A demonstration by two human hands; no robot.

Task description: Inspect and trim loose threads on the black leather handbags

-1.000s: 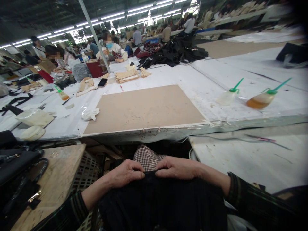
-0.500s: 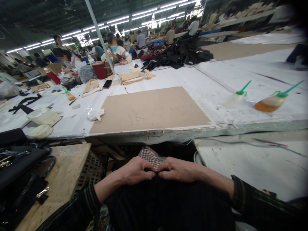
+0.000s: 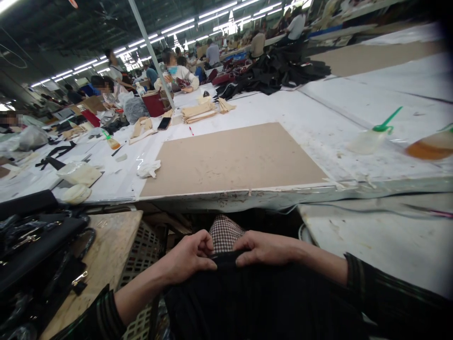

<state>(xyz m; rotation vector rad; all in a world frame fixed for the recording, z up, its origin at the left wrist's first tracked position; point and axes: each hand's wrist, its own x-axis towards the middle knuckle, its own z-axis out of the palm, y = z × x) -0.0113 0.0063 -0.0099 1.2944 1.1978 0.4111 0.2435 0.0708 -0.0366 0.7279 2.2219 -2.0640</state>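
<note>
Black material [image 3: 262, 302] lay on the person's near side of the bench [image 3: 208, 203], apparently across the lap, its upper edge lifted toward a checked cloth [image 3: 224, 233] that covered what looked like a knee. Half a second earlier the two hands had all but met at that edge; now they stood apart again, and a short stretch of it showed between them. The left hand [image 3: 194, 252] had drawn away and loosened: its fingers curled above the edge while the thumb rested on the near face, slightly parted from them, so whether it kept any grip could not be told. The right hand [image 3: 265, 250] pinched the edge between thumb and bent forefinger, much as it had a moment before. That seemed to leave the right as the steadier hold and the left freer to shift along the edge.

The view had swung a little leftward too: the amber bottle [image 3: 430, 147] was now cut off by the right border, and more of the black goods [image 3: 60, 236] at the left showed. On the bench, the brown sheet [image 3: 230, 160] lay flat, apparently undisturbed.
</note>
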